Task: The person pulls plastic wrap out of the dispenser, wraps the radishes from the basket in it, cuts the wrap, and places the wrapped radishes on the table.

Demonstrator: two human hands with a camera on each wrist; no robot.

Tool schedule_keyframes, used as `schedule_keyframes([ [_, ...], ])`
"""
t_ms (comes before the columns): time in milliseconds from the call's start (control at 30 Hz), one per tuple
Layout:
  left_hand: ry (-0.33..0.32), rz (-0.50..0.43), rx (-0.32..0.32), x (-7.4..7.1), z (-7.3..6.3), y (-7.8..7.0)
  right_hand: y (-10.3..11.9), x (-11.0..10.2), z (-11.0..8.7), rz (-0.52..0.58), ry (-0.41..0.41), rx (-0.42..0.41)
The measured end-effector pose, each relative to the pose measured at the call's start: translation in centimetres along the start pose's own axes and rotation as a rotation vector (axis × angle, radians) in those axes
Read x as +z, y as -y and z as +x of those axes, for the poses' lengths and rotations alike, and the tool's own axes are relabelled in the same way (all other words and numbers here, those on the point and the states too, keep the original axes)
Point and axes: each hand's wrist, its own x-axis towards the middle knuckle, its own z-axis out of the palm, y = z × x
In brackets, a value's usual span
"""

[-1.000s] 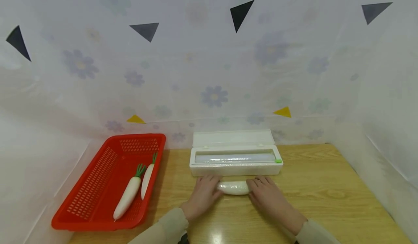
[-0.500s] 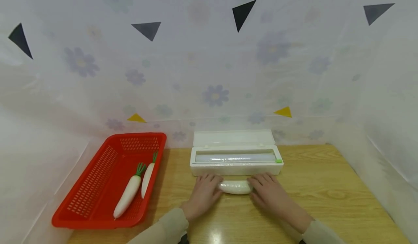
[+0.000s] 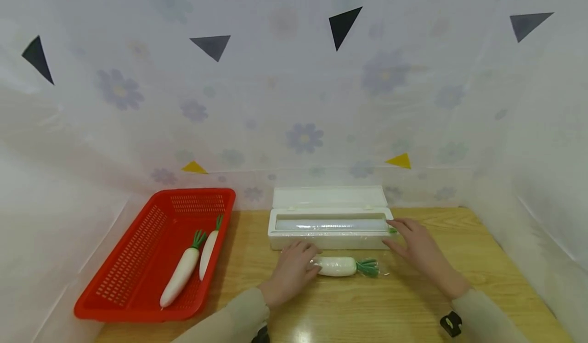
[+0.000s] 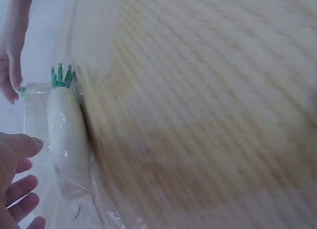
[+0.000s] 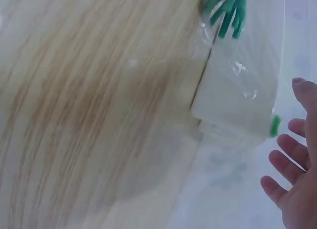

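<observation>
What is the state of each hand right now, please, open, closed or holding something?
Left hand: open, beside the wrapped radish, not gripping it.
Right hand: open, near the white box, holding nothing.

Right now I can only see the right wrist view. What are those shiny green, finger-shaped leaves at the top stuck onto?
Observer: A long white radish, wrapped in clear film and lying on the pale wooden table.
Operator: Where's the left hand?
Observer: At the radish's leafless end.
Operator: Are there any more like it?
Observer: Yes, two more white, green-topped radishes lie in a red plastic basket.
</observation>
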Motion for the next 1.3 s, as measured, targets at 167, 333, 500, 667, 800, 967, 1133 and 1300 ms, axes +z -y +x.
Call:
schedule_keyframes([
  [167, 0.033, -0.015, 0.020, -0.9, 1.9, -1.4, -0.9, 0.1, -0.3, 0.121, 0.103, 0.209],
  [333, -0.007, -0.035, 0.080, -1.2, 4.5, -2.6, -1.8, 0.5, -0.4, 0.191, 0.222, 0.349],
  [500, -0.025, -0.053, 0.114, -0.5, 7.4, -3.9, -2.6, 1.3, -0.9, 0.213, 0.242, 0.373],
  [667, -0.018, -0.073, 0.120, 0.6, 10.0, -5.4, -2.7, 2.1, -1.3, 0.286, 0.204, 0.396],
  [800, -0.003, -0.085, 0.091, 1.8, 12.0, -6.4, -2.6, 2.4, -1.6, 0.360, 0.185, 0.430],
  [967, 0.061, -0.055, -0.006, 3.0, 13.9, -7.6, -2.7, 2.8, -1.8, 0.394, 0.176, 0.475],
  [1133, 0.096, -0.027, -0.069, 4.2, 15.2, -8.7, -2.8, 2.9, -2.0, 0.436, 0.165, 0.492],
  [1300, 0.089, -0.020, -0.093, 5.0, 16.0, -9.5, -2.8, 2.7, -2.0, 0.463, 0.157, 0.483],
])
